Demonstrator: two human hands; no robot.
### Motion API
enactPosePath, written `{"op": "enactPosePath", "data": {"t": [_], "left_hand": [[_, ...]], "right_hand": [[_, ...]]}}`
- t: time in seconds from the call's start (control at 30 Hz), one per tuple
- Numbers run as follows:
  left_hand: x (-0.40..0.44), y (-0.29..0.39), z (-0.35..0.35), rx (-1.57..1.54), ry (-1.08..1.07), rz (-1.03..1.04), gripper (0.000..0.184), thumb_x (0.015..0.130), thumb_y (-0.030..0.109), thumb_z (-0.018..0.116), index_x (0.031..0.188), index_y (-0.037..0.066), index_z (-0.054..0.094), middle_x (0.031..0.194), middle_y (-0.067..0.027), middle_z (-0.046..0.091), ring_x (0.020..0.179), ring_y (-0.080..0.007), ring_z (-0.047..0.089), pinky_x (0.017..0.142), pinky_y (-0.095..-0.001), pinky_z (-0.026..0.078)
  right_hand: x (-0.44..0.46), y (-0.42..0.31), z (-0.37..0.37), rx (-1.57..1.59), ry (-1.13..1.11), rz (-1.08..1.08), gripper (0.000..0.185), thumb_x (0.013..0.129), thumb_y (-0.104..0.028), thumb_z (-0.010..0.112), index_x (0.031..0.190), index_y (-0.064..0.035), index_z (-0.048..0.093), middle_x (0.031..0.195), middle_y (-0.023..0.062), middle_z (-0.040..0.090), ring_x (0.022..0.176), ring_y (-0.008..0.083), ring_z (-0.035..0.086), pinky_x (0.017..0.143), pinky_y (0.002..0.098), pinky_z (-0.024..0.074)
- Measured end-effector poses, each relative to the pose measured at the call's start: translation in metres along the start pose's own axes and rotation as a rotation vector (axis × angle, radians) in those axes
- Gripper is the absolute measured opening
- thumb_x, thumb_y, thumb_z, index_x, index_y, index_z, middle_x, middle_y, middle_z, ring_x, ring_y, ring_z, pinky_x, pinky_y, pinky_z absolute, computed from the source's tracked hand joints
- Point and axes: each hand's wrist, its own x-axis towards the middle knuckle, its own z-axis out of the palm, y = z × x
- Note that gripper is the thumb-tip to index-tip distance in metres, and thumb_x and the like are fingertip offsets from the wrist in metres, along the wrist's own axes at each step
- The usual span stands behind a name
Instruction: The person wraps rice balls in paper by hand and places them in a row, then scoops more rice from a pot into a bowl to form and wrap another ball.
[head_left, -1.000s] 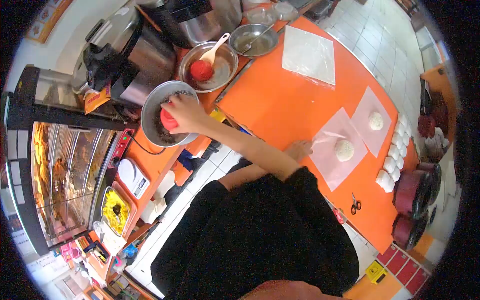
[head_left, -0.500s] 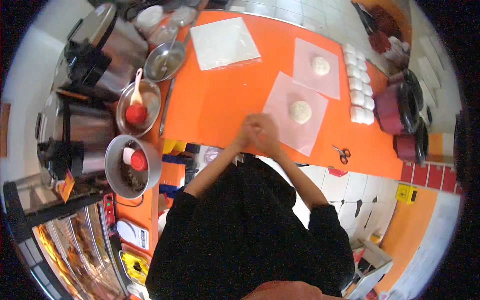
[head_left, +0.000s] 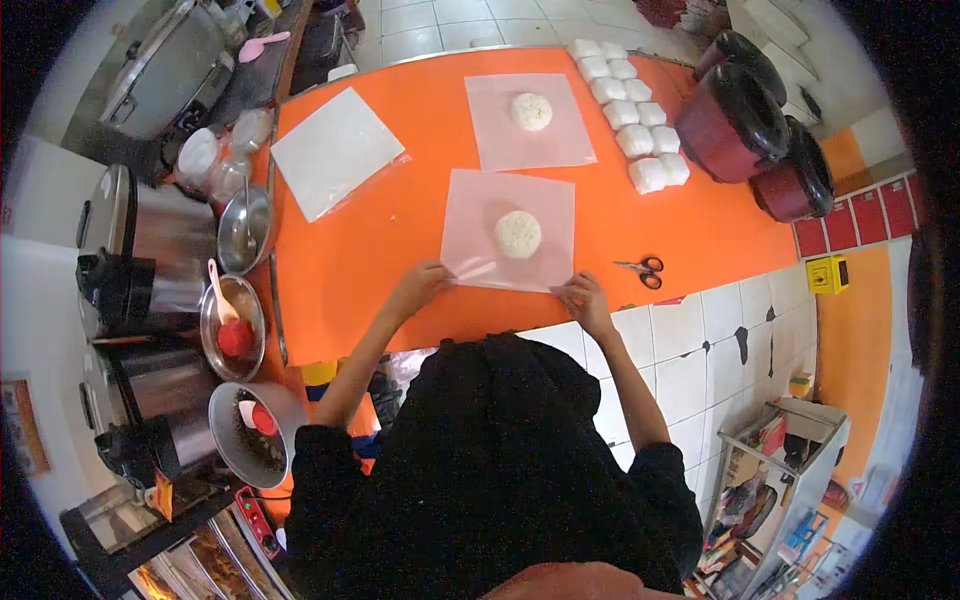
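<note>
At the near edge of the orange counter [head_left: 345,270], two hands at the corners of a pink sheet [head_left: 468,205].
The left hand [head_left: 420,286] pinches the sheet's near left corner, its fingers drawn together; the right hand [head_left: 585,298] is likewise narrow, thumb and fingers on the near right corner. A pale patty [head_left: 518,234] lies near the sheet's middle, just beyond the hands — touching neither. Farther back, a second pink sheet [head_left: 490,130] carries another patty [head_left: 532,112]. To the right, black-handled scissors [head_left: 650,272] rest on the counter; white blocks [head_left: 634,140] stand in two rows near some dark red pots [head_left: 728,125]. On the left lies a flat stack of white sheets [head_left: 338,152] — well apart from the hands — and past the counter's left edge a metal bowl [head_left: 263,335] holds a red scoop [head_left: 236,339].
</note>
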Motion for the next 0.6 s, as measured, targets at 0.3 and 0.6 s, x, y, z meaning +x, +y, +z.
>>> {"op": "enactPosePath", "data": {"t": [0.3,0.6], "left_hand": [[0.054,0.028,0.039,-0.560,0.658,-0.333,0.019,0.086,0.018,0.056,0.084,-0.001,0.055,0.071,-0.0076,0.053,0.070,-0.0123,0.052,0.063,-0.0304,0.043],[0.089,0.009,0.044,0.317,0.549,-0.400,0.019,0.085,0.020,0.054,0.087,0.001,0.054,0.065,-0.0172,0.051,0.059,-0.0283,0.055,0.054,-0.0397,0.041]], "right_hand": [[0.035,0.026,0.018,0.785,0.365,0.390,0.022,0.084,-0.016,0.058,0.070,0.0007,0.060,0.065,-0.0005,0.051,0.063,0.0095,0.044,0.057,0.0250,0.0361],[0.067,0.042,0.037,0.011,0.297,0.530,0.036,0.083,-0.023,0.059,0.057,-0.0009,0.046,0.049,0.0050,0.041,0.047,0.0133,0.037,0.046,0.0293,0.0313]]}}
